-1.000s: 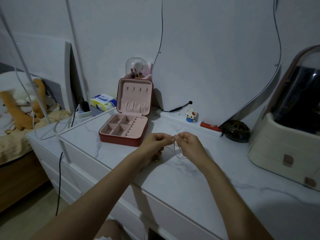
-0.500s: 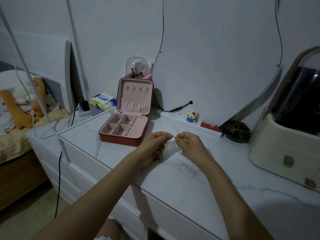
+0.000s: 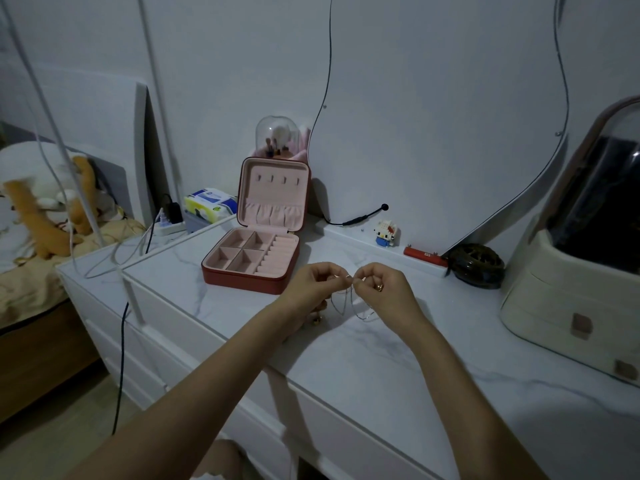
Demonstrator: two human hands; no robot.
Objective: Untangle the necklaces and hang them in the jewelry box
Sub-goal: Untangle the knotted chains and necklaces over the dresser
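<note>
Hands, both mine, pinch thin chains (image 3: 349, 303) over the counter (image 3: 381, 358): left hand (image 3: 313, 284), right hand (image 3: 382, 287). Loops hang downward; count unclear. One jewelry box (image 3: 252, 258) stands open, lid upright.

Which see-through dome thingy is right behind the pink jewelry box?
The small clear glass dome with brushes inside stands right behind the jewelry box. The big dark dome sits far right.

The jewelry box (image 3: 248, 278) is red outside and soft pink inside. The table (image 3: 381, 368) is white with thin grey lines, like marble. At 2 o'clock from the box, a little toy (image 3: 385, 233) is white, red and blue.
</note>
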